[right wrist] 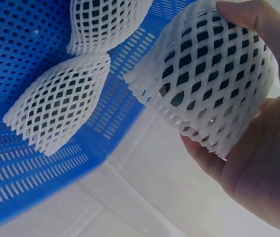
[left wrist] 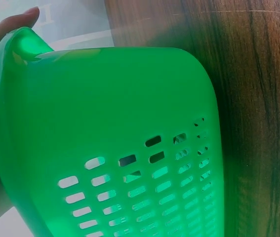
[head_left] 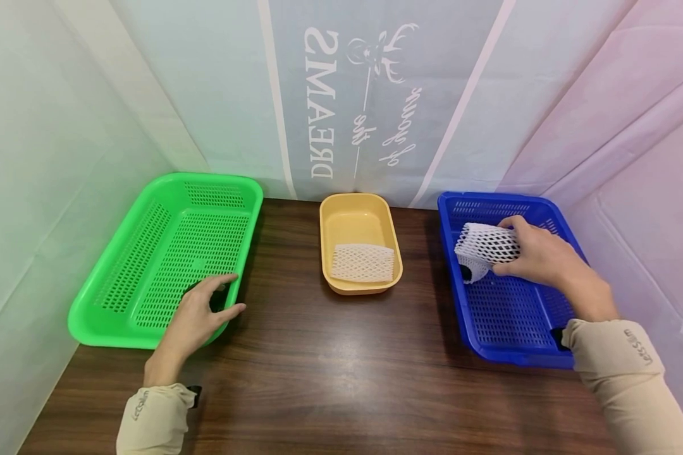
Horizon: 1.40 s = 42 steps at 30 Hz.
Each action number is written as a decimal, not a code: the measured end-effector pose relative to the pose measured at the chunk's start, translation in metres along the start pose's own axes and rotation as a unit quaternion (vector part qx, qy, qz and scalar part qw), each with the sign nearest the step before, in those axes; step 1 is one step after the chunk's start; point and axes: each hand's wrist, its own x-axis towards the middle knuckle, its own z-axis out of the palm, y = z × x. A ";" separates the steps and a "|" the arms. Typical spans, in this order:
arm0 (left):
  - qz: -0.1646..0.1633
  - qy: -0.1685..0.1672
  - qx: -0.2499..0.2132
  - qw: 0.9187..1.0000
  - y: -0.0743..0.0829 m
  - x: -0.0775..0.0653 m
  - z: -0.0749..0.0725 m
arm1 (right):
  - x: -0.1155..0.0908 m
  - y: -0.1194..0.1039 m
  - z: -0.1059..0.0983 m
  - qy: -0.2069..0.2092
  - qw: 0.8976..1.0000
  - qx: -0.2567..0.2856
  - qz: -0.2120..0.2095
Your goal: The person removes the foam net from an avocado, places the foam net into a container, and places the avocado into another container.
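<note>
Left to right on the table [head_left: 341, 366]: left basket [head_left: 205, 234], tray [head_left: 353, 224], right basket [head_left: 506, 325]; behind them, a hanging cloth [head_left: 222, 82]. In the tray's near half, a mesh sleeve [head_left: 363, 262]. Inside the right basket, netted items [right wrist: 63, 101]; over it, a held netted item [head_left: 482, 242].

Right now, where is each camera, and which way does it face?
Head: on the head, facing forward and down at green basket, yellow tray, blue basket; left hand, right hand, beige sleeves show.
Left wrist: on that wrist, facing the green basket's outside; left hand partly shows.
Right wrist: likewise, facing the held white foam net; right hand partly shows.
Head and right wrist share the blue basket.
</note>
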 end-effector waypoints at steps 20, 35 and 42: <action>0.003 0.007 -0.005 1.000 0.003 0.000 -0.001 | -0.003 -0.027 0.002 0.017 0.999 0.000 -0.030; 0.010 0.017 -0.010 1.000 0.007 0.000 -0.001 | -0.008 -0.053 0.002 0.052 0.995 -0.017 -0.084; 0.017 0.019 -0.014 1.000 0.009 0.000 -0.001 | -0.010 -0.065 0.006 0.058 0.993 -0.014 -0.102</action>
